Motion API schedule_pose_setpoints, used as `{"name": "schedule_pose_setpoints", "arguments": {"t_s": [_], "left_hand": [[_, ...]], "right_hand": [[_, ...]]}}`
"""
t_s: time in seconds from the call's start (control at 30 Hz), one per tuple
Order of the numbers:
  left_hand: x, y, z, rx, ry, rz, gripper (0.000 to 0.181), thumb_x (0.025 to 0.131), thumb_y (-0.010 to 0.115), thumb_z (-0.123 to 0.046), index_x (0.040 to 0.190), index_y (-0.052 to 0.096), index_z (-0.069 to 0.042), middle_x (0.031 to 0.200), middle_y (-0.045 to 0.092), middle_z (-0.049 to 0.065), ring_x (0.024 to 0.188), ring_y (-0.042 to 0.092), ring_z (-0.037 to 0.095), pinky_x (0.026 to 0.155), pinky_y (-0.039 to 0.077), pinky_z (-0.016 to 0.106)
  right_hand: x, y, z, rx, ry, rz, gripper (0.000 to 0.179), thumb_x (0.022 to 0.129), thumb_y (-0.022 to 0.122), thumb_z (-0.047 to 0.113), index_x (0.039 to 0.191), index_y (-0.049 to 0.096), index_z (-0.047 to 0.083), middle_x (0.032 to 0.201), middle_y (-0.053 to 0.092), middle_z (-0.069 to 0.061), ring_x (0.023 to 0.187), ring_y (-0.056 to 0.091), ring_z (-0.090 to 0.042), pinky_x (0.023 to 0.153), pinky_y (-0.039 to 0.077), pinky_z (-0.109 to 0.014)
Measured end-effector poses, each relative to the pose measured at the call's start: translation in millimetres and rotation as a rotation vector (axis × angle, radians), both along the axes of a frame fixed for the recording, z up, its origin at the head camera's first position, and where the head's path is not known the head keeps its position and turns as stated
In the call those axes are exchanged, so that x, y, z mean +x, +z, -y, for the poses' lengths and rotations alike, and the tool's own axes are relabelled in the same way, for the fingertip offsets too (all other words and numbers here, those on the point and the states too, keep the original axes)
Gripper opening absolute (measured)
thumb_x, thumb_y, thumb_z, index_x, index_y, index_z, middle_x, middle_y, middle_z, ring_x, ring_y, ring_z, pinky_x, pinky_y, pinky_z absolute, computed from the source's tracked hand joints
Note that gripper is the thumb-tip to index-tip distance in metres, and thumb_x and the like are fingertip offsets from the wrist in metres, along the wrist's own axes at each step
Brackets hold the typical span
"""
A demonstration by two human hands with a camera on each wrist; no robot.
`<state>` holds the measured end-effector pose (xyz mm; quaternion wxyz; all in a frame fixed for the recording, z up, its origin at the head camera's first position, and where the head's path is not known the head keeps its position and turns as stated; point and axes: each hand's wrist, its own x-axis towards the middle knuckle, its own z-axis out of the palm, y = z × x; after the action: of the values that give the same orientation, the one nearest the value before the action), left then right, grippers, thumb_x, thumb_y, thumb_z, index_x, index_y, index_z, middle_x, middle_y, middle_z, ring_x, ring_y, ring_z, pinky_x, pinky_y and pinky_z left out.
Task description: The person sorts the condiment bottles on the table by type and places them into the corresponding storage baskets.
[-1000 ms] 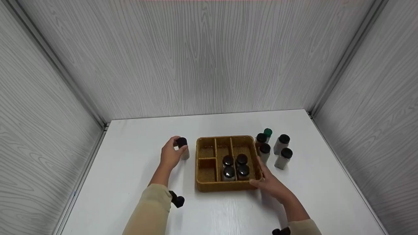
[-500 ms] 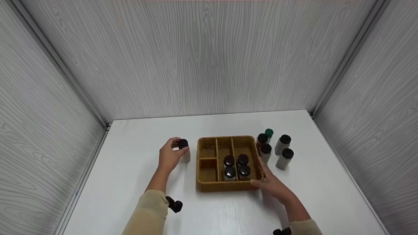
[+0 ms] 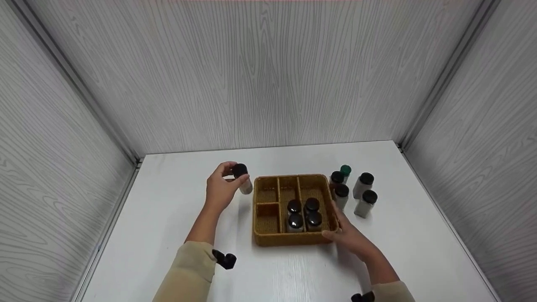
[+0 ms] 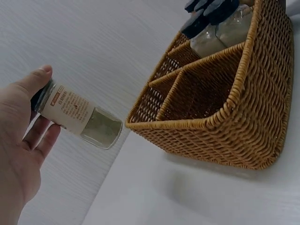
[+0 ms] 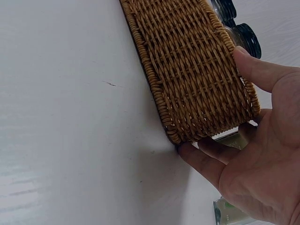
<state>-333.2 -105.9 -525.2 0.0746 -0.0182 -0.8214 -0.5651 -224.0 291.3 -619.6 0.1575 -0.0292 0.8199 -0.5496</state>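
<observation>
My left hand [image 3: 221, 188] pinches a spice jar [image 4: 79, 112] by its black lid. The glass jar has a paper label and greenish powder, and it is tilted, off the table, beside the basket's far left corner. A brown wicker basket [image 3: 289, 240] with several compartments sits on the table. My right hand [image 3: 350, 239] grips its near right corner, thumb at the rim and fingers round the side. Inside the basket, several black-lidded jars [image 3: 295, 221] stand upright in the middle and right compartments. Both left compartments hold nothing.
To the right of the basket stand several more jars, among them a black-lidded jar [image 3: 365, 204] and one with a green lid [image 3: 345, 170]. Grey wood-grain panels [image 3: 268, 84] enclose the white table [image 3: 176, 188] at the back and sides.
My left hand has raised the jar from the table and moved it slightly away and to the right, tilting it. The right hand and basket have stayed in place.
</observation>
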Motion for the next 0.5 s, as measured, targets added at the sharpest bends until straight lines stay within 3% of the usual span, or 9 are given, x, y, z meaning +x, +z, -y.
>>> {"name": "schedule_pose_setpoints", "arguments": {"t_s": [0.27,0.5], "left_hand": [[-1.0,6.0,-19.0,0.042,-0.061,-0.028,0.053,0.092,0.089,-0.027,0.137,0.066,-0.01,0.134,0.071,0.013,0.129,0.067,0.027,0.108,0.059,0.042],[-2.6,-6.4,-37.2,0.04,-0.111,-0.005,0.051,0.092,0.089,-0.024,0.137,0.067,-0.012,0.135,0.072,0.013,0.131,0.067,0.027,0.108,0.06,0.041]], "right_hand": [[0.3,-0.5,1,-0.001,0.0,0.0,0.109,0.102,0.076,0.041,0.175,-0.004,0.037,0.185,-0.011,-0.011,0.169,-0.01,-0.045,0.132,0.004,-0.075],[2.0,1.0,0,-0.003,-0.004,0.005,0.109,0.102,0.077,0.038,0.175,-0.003,0.037,0.184,-0.011,-0.013,0.169,-0.011,-0.046,0.131,0.004,-0.075]]}}
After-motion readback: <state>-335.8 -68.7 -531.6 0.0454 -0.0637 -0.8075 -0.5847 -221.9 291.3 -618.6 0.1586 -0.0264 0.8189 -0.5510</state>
